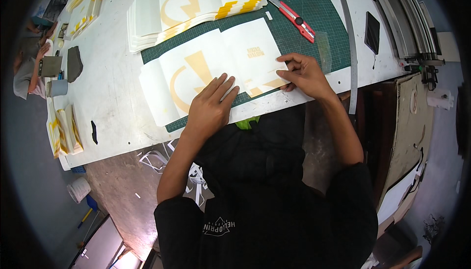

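A white printed paper sheet with pale yellow shapes and fold creases lies on the green cutting mat, close to the table's near edge. My left hand rests flat on its lower middle, fingers stretched out. At the sheet's right edge, my right hand pinches the paper between thumb and fingers. Just beyond is a stack of similar printed sheets, with yellow stripes along its edge. A red utility knife lies on the mat to the right of the stack, its blade pointing up-left.
A clear plastic strip lies right of my right hand, and a long metal ruler crosses the table's right side. Beyond it lies a dark phone. Folded paper bundles lie at the left. Paper offcuts litter the floor. Another person is at far left.
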Motion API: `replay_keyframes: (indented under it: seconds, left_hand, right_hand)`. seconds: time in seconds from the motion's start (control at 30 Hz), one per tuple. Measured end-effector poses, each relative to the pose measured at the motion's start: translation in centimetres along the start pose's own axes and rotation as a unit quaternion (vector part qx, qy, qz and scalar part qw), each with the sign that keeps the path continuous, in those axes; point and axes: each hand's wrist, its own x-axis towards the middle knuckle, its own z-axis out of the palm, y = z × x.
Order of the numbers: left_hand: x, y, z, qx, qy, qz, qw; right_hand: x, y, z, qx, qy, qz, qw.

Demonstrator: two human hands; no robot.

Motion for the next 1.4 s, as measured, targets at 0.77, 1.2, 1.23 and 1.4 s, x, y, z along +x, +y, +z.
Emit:
replay_keyframes:
  seconds: [0.77,1.2,1.23,1.4]
  left_hand:
    - [2.0,3.8,3.3,-0.054,0.112,-0.004,0.992]
    - [2.1,4.0,3.9,-0.057,0.133,-0.017,0.989]
    - [2.0,4.1,3.8,-0.058,0.127,-0.027,0.99]
    - [1.1,4.8,4.3,-0.069,0.113,-0.105,0.986]
  right_hand:
    - [-1.9,1.0,0.0,0.131,0.02,0.043,0.99]
    - [-2.5,1.0,1.9,-0.385,0.046,-0.412,0.824]
    - [-1.9,1.2,2.1,-0.389,0.044,-0.426,0.815]
    - [-0.2,1.3,2.2,-0.354,0.024,-0.364,0.861]
